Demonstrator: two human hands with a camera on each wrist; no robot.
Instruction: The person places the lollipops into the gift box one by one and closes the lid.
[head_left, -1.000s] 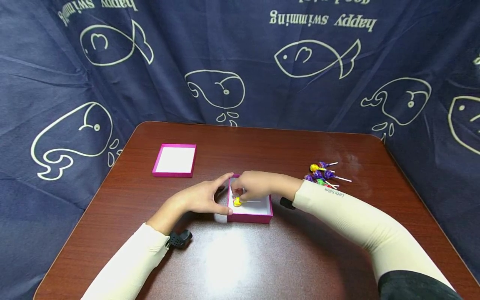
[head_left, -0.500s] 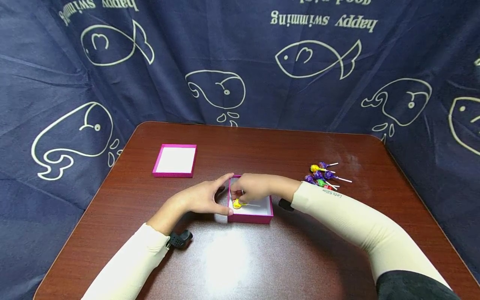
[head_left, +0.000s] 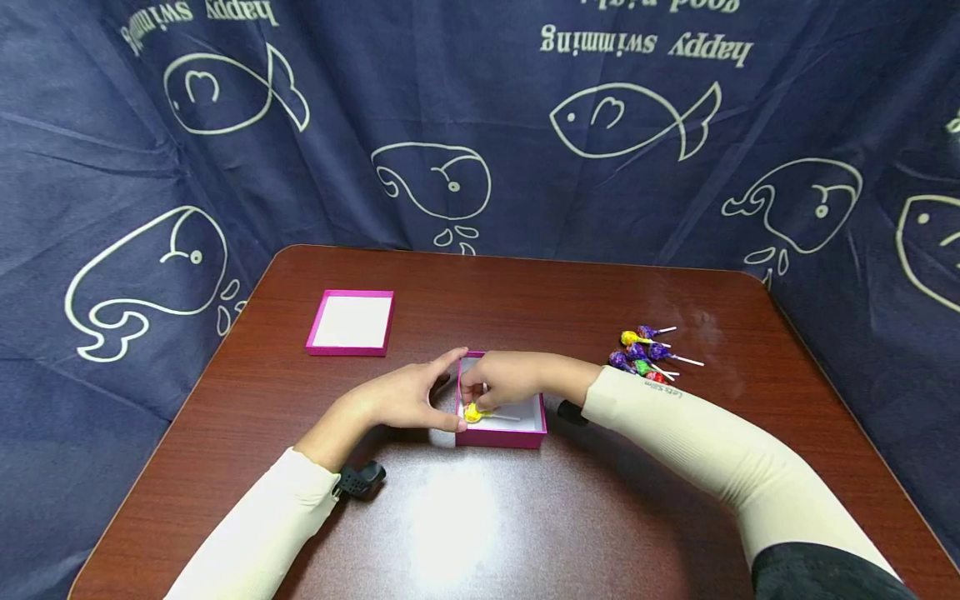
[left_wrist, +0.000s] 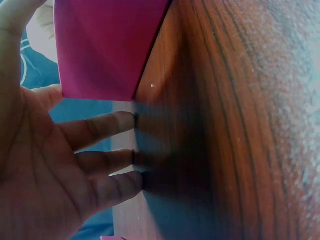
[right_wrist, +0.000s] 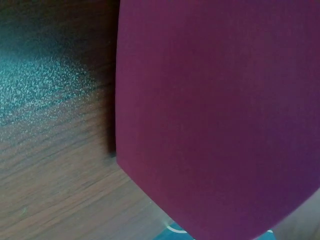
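Note:
A square pink box (head_left: 501, 437) with a white inside stands on the table, its top uncovered. My left hand (head_left: 401, 396) spans the box's left side, index finger at the far corner and thumb at the near corner. The left wrist view shows its other fingers (left_wrist: 107, 192) stretched toward the table beside the box. My right hand (head_left: 506, 377) reaches inside with curled fingers and holds a yellow lollipop (head_left: 472, 413) low by its head, the white stick pointing right. Some fingertips are hidden. The right wrist view shows only the box's outer wall (right_wrist: 215, 115) and the table.
Several wrapped lollipops (head_left: 637, 352), purple, yellow, green and red, lie in a pile at the right, beyond my right forearm. A pink lid (head_left: 350, 321) lies white side up at the back left. A blue printed curtain (head_left: 510, 208) hangs behind the brown table (head_left: 465, 283).
My right hand and the yellow lollipop have shifted slightly toward the box's near wall, and more of the stick shows. My left hand stays in place.

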